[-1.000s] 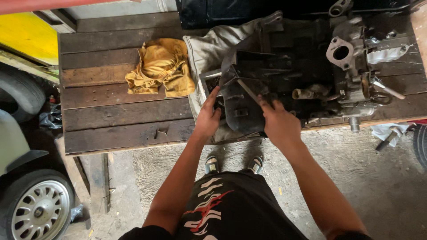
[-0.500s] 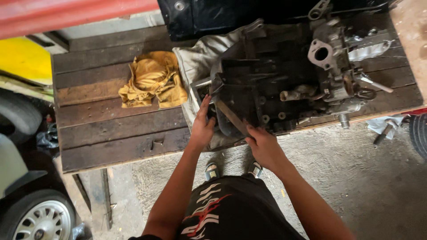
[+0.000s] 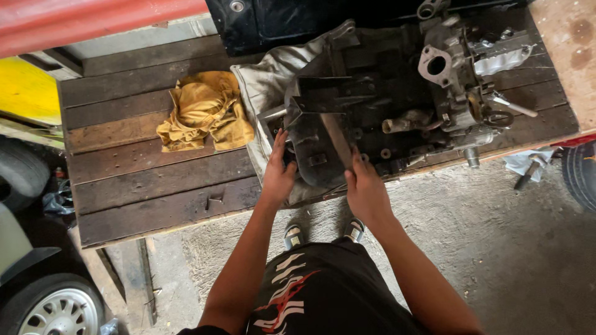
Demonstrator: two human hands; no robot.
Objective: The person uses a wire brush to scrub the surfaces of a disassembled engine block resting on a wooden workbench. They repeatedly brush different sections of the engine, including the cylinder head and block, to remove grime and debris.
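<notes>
A large dark greasy engine or gearbox block [image 3: 397,99] lies on a wooden plank bench [image 3: 143,192], on top of a grey cloth [image 3: 267,80]. At its near end sits a black housing part [image 3: 316,149]. My left hand [image 3: 277,174] grips the left edge of that housing, fingers wrapped on it. On the housing's right side, my right hand [image 3: 366,189] presses against the lower edge with fingers closed on it. Both arms reach forward from my body at the bench's front edge.
A crumpled yellow rag [image 3: 205,111] lies on the planks left of the block. A car wheel [image 3: 49,307] and yellow body panel [image 3: 25,93] are at the left. A red beam [image 3: 93,22] crosses the top. Tools [image 3: 528,174] lie on the concrete floor at right.
The view has shifted downward and right. My left hand slid lower along the housing's left side, and my right hand moved down toward its near edge.
</notes>
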